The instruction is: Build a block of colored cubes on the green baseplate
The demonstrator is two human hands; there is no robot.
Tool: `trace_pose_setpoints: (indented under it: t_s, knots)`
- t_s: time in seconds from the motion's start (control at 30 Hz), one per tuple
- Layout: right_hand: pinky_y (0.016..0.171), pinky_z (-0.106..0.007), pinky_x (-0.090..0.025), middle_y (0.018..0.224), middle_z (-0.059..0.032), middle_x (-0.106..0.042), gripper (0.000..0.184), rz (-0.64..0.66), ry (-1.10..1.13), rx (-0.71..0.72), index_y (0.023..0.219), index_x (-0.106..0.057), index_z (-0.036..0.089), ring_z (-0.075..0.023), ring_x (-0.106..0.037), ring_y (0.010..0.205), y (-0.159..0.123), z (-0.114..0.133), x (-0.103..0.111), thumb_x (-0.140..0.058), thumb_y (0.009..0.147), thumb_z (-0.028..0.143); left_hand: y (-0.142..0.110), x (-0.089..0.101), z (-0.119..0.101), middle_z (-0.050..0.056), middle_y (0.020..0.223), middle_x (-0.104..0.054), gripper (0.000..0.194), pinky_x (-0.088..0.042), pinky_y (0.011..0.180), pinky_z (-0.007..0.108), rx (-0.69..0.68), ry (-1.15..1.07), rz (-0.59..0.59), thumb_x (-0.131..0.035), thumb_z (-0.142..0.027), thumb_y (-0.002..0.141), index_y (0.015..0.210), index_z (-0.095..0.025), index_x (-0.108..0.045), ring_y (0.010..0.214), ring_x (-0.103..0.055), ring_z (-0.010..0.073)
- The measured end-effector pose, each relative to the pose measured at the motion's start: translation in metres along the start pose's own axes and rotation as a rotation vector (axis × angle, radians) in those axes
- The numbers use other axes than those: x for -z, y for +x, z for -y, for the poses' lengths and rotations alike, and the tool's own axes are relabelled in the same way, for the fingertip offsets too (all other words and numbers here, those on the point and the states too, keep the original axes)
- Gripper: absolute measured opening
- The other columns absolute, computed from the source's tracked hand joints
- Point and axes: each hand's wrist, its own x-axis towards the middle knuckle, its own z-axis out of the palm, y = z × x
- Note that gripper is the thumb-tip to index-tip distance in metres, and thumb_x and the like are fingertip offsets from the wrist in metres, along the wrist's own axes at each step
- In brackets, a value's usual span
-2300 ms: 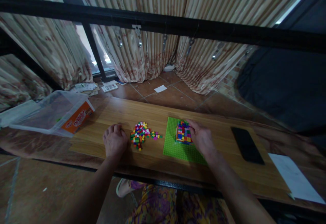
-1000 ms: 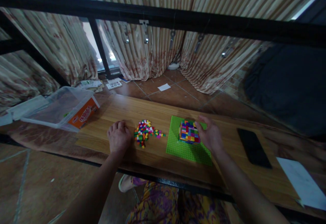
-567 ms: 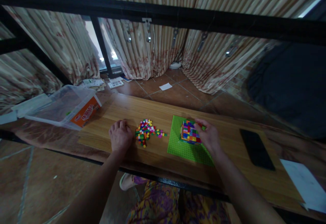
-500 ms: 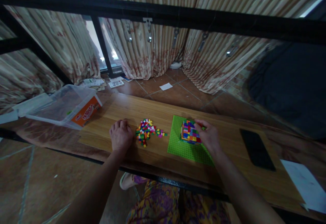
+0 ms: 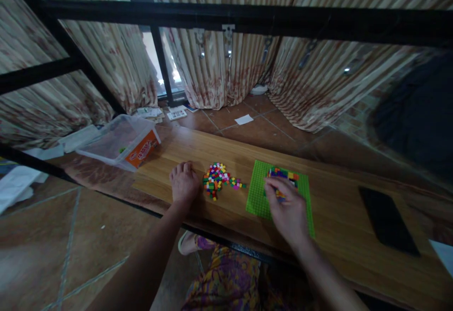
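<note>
My left hand [image 5: 184,183] rests palm down on the wooden table, its fingers loosely bent and slightly apart, holding nothing visible. Just right of it lies a loose pile of small coloured building bricks [image 5: 216,177], with a short trail of bricks towards a green baseplate [image 5: 258,193]. On that plate stands a block built of multicoloured bricks [image 5: 293,176]. My right hand [image 5: 287,207] is over the block and hides much of it. Its thumb and forefinger are pinched together at the block's left side; what is between them is too small to make out.
A clear plastic box [image 5: 113,143] with an orange label stands at the table's left end. To the right lies a black phone-like slab [image 5: 387,219], with white paper [image 5: 442,254] beyond it. A black metal bar [image 5: 226,16] crosses in front of striped curtains [image 5: 226,75].
My right hand has moved from the block's right side across to its left side, now covering more of it. My left hand stays by the loose bricks. The whole view has shifted.
</note>
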Motion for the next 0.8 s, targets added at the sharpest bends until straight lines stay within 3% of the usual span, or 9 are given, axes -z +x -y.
trace_pose_setpoints:
  t_s: [0.1, 0.23, 0.33, 0.47, 0.6, 0.7, 0.8]
  knots:
    - [0.082, -0.033, -0.05, 0.093, -0.0036, -0.069, 0.017, 0.2, 0.041, 0.054, 0.095, -0.068, 0.024, -0.0182, -0.062, 0.09, -0.023, 0.023, -0.037, -0.052, 0.09, 0.026, -0.001, 0.0, -0.001, 0.011, 0.112, -0.061, 0.03, -0.038, 0.092, 0.04, 0.01, -0.005, 0.003, -0.042, -0.022, 0.087, 0.109, -0.019, -0.062, 0.105, -0.051, 0.0262]
    - [0.083, -0.034, -0.048, 0.095, -0.0057, -0.066, 0.016, 0.284, -0.007, 0.102, 0.101, -0.066, 0.022, -0.0207, -0.059, 0.092, -0.044, 0.033, -0.084, -0.057, 0.088, 0.024, -0.001, 0.001, -0.002, 0.011, 0.111, -0.061, 0.03, -0.038, 0.093, 0.04, 0.013, -0.009, 0.003, -0.042, -0.021, 0.087, 0.109, -0.019, -0.061, 0.105, -0.051, 0.0257]
    - [0.084, -0.035, -0.046, 0.095, -0.0062, -0.065, 0.015, 0.324, -0.083, 0.118, 0.1, -0.066, 0.022, -0.0224, -0.057, 0.095, -0.046, 0.033, -0.106, -0.059, 0.086, 0.023, -0.002, 0.002, -0.002, 0.011, 0.112, -0.061, 0.031, -0.038, 0.092, 0.04, 0.01, -0.008, 0.007, -0.041, -0.021, 0.087, 0.111, -0.018, -0.061, 0.105, -0.052, 0.0257]
    - [0.083, -0.035, -0.043, 0.089, -0.005, -0.064, 0.012, 0.343, -0.171, 0.123, 0.093, -0.066, 0.023, -0.0217, -0.056, 0.091, -0.041, 0.027, -0.113, -0.056, 0.087, 0.019, -0.001, 0.003, -0.002, 0.011, 0.113, -0.06, 0.031, -0.038, 0.092, 0.04, 0.015, -0.012, 0.02, -0.04, -0.022, 0.088, 0.11, -0.018, -0.061, 0.105, -0.051, 0.0259]
    - [0.083, -0.035, -0.041, 0.084, -0.0043, -0.064, 0.016, 0.27, -0.243, 0.125, 0.087, -0.067, 0.023, -0.0216, -0.056, 0.088, -0.036, 0.013, -0.106, -0.052, 0.09, 0.02, -0.001, 0.004, -0.002, 0.012, 0.114, -0.06, 0.031, -0.037, 0.093, 0.041, 0.026, -0.027, 0.045, -0.041, -0.021, 0.087, 0.111, -0.018, -0.062, 0.106, -0.051, 0.0257]
    - [0.084, -0.036, -0.041, 0.086, -0.0058, -0.065, 0.018, 0.199, -0.301, 0.111, 0.089, -0.067, 0.022, -0.023, -0.055, 0.09, -0.032, 0.003, -0.101, -0.049, 0.091, 0.02, -0.001, 0.003, -0.002, 0.011, 0.114, -0.06, 0.031, -0.037, 0.094, 0.04, 0.024, -0.035, 0.036, -0.041, -0.021, 0.087, 0.111, -0.018, -0.061, 0.106, -0.051, 0.0256]
    - [0.083, -0.037, -0.042, 0.091, -0.0083, -0.064, 0.022, 0.218, -0.332, 0.123, 0.099, -0.066, 0.02, -0.0246, -0.055, 0.093, -0.032, -0.001, -0.098, -0.045, 0.092, 0.019, -0.001, 0.002, -0.001, 0.011, 0.113, -0.06, 0.031, -0.037, 0.092, 0.041, 0.02, -0.036, 0.026, -0.04, -0.021, 0.088, 0.11, -0.019, -0.062, 0.105, -0.051, 0.0259]
